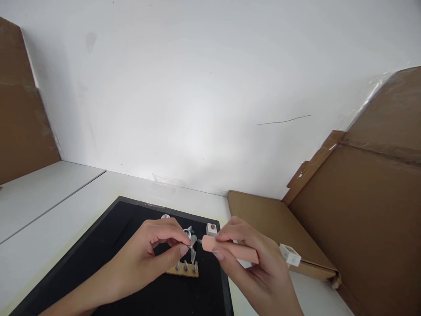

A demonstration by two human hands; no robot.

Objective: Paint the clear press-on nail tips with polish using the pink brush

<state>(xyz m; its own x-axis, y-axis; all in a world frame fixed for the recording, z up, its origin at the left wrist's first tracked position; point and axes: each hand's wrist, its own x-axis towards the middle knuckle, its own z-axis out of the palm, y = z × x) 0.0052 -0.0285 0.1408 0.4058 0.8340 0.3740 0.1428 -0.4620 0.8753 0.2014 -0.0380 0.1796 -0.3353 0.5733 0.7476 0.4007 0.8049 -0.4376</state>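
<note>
My left hand [161, 250] pinches a small, shiny, silvery-clear piece [194, 251] between thumb and forefinger; its exact kind is too small to tell. In my right hand [253, 259] lies a thick peach-pink pen-shaped tool [237, 251], its narrow grey tip pointing left, close to the piece. Whether the tip touches it, I cannot tell. Just below, a tan strip [183, 271] carries several short upright metallic pegs, partly covered by my left hand. Behind my fingers sits another silvery object [188, 231], partly hidden.
The hands are over a black mat [125, 237] with a grey border on a white table [82, 193]. A small white box [211, 228] and a round white item [165, 216] stand behind. Another white box [290, 255] rests by a flat cardboard box [263, 215]. Cardboard panels [368, 210] flank the white wall.
</note>
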